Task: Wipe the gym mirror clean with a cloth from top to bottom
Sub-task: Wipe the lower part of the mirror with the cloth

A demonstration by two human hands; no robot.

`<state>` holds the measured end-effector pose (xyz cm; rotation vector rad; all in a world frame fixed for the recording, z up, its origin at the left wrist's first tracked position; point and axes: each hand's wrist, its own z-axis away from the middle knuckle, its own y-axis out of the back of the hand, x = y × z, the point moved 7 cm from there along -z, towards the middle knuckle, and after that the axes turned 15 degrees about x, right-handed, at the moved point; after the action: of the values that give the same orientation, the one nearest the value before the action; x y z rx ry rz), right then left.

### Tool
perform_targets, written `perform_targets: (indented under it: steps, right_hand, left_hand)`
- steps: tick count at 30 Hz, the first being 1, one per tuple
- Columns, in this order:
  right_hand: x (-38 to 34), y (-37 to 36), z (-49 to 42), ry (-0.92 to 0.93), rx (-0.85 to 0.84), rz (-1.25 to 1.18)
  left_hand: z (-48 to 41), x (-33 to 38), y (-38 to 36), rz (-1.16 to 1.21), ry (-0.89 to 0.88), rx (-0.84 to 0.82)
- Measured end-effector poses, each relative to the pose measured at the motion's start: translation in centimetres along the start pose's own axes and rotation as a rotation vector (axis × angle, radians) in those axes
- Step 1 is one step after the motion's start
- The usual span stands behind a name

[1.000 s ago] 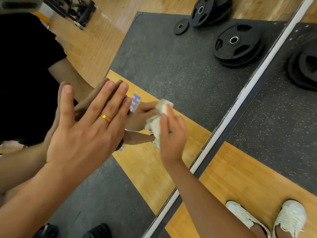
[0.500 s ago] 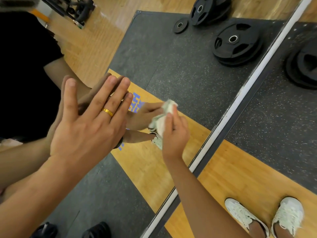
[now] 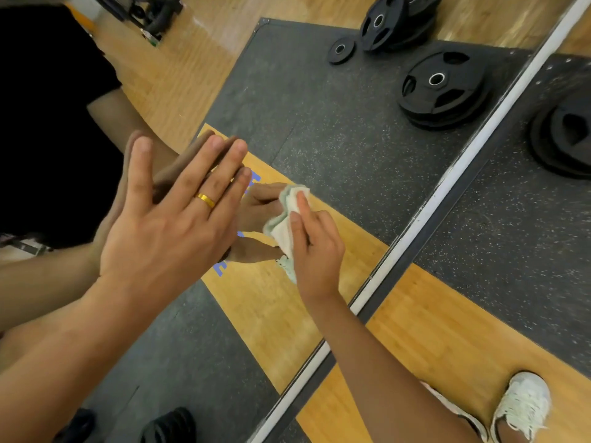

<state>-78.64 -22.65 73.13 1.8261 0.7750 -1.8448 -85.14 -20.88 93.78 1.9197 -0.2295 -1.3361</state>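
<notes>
Right hand (image 3: 316,251) and bunched cloth (image 3: 283,225) have shifted slightly left across the gym mirror (image 3: 319,139); its fingers clamp the cloth against the glass. Left hand (image 3: 166,225) lies flat on the mirror, fingers straight and close together.
</notes>
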Motion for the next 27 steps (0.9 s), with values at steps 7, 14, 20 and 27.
perform_targets:
  steps: [7,14,20,27]
  right_hand:
    - [7.6,1.4,-1.4,-0.354,-0.050,0.136]
    - [7.7,1.0,1.2,-0.369,0.116,0.038]
    - [5.0,-0.2,4.6,-0.351,0.211,-0.014]
    - [-1.6,-1.0,13.2,0.071,0.083,-0.044]
  left_hand:
    - [0.6,0.3,-0.1,-0.071,-0.071,0.021]
    - [0.1,0.8,0.5,-0.145,-0.096,0.054]
    - [0.0,0.8,0.7,-0.142,-0.145,0.024]
    - [0.3,1.3,1.6,-0.047,-0.158,0.073]
